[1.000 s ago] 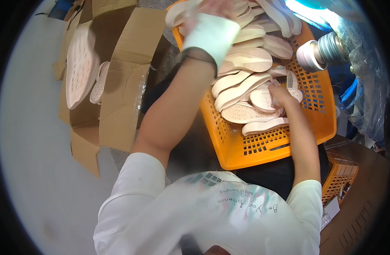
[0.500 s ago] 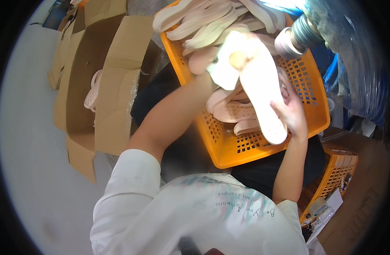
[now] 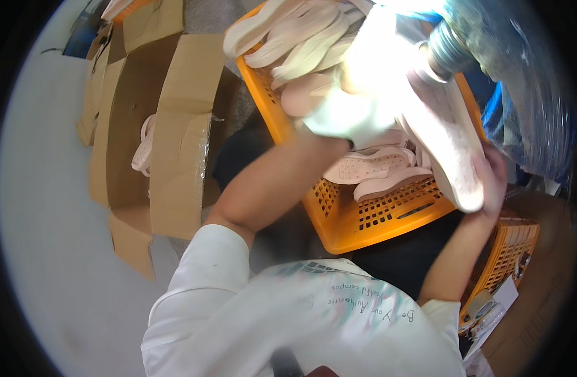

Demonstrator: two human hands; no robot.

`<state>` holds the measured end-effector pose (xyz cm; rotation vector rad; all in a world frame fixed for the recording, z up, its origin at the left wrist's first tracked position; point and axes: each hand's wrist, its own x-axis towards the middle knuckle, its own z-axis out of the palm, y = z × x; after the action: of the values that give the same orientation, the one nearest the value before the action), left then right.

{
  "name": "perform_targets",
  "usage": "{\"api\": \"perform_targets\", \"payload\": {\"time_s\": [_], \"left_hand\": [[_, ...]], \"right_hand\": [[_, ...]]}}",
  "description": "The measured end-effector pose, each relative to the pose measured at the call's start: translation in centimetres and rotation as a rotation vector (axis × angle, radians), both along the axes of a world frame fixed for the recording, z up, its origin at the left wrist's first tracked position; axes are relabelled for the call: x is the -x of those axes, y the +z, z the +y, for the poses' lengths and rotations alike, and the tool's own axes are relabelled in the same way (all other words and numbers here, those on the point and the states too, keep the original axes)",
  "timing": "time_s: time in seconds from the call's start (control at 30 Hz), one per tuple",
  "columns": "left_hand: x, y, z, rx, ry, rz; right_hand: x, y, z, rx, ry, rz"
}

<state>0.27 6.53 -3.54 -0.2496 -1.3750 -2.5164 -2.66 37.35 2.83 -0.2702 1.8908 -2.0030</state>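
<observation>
Grasping a long pale pink shoe sole [image 3: 450,147] near its lower end with the right hand [image 3: 492,181], along the outer edge. Slanting that sole up and leftward from the right hand, over the orange basket [image 3: 364,241], its upper part to the right of the left hand [image 3: 359,87]. Wearing a white cuff [image 3: 342,117] on the left wrist; cannot tell, through the bright glare, whether grasping or released there. Leaning over more pale soles [image 3: 367,166] in the basket
</observation>
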Motion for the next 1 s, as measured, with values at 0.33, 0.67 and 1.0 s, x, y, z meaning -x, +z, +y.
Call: {"api": "perform_targets", "payload": {"time_s": [0.33,0.67,1.0], "left_hand": [[-1.6,3.9,-0.1,0.932,0.466,0.378],[-2.4,3.8,2.9,-0.399,-0.233,-0.017],[-0.6,0.3,1.4,-0.205,-0.241,0.029]], "right_hand": [[5.6,-0.6,-5.2,-0.189,0.544,0.064],[8.7,0.1,-1.6,-0.36,0.36,0.195],[6.6,-3.6,0.4,-0.269,0.282,-0.085]]}}
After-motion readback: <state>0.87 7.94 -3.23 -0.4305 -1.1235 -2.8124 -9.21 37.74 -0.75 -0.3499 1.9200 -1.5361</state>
